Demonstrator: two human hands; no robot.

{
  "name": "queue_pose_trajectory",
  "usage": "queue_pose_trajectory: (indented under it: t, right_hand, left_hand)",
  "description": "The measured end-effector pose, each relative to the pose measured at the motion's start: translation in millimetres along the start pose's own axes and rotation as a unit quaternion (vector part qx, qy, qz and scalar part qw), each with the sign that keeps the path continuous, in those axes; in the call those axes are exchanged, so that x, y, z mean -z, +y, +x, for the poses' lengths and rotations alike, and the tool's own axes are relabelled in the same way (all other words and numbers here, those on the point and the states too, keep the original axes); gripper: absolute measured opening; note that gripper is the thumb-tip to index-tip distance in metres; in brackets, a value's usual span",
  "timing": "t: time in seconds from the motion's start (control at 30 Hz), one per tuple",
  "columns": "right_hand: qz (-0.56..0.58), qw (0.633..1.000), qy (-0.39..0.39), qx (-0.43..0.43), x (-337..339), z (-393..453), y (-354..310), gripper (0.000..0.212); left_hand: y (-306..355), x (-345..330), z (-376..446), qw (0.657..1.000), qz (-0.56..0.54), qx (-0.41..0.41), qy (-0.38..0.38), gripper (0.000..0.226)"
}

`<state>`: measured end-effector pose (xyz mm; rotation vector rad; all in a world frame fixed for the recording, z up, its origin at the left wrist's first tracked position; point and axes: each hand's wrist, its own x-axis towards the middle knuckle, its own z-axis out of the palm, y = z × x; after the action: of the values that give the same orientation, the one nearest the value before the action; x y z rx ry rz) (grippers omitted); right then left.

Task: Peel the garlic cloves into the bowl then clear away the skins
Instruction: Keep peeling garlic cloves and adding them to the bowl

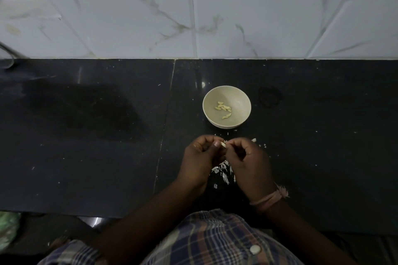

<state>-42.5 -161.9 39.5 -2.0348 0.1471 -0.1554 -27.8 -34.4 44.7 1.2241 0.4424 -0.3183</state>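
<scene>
Both hands pinch one garlic clove (287,144): left hand (201,158), right hand (249,160). Bowl (237,94) (peeled cloves (224,108) inside) at twelve o'clock; skins (223,171) at six.

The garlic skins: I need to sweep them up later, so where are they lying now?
In the head view the garlic skins lie on the dark counter beneath and between the left hand and right hand, nearer the person than the bowl.

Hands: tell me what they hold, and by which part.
Both hands pinch one garlic clove between them: the left hand by its near end with thumb and fingertips, the right hand at its other end.
</scene>
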Motion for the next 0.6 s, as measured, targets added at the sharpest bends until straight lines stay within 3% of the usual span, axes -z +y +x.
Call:
queue_pose_trajectory:
  t: [0.23,0.6]
  right_hand:
    - [-0.041,0.999,-0.001,0.036,0.9,1.0,-0.6,0.008]
    - [-0.092,0.995,-0.004,0.038,-0.2,3.6,-1.7,0.009]
  left_hand:
    - [4.6,0.2,0.2,0.996,-0.074,0.052,-0.004,0.014]
    - [5.1,-4.1,-3.0,0.996,-0.074,0.047,0.012,0.014]
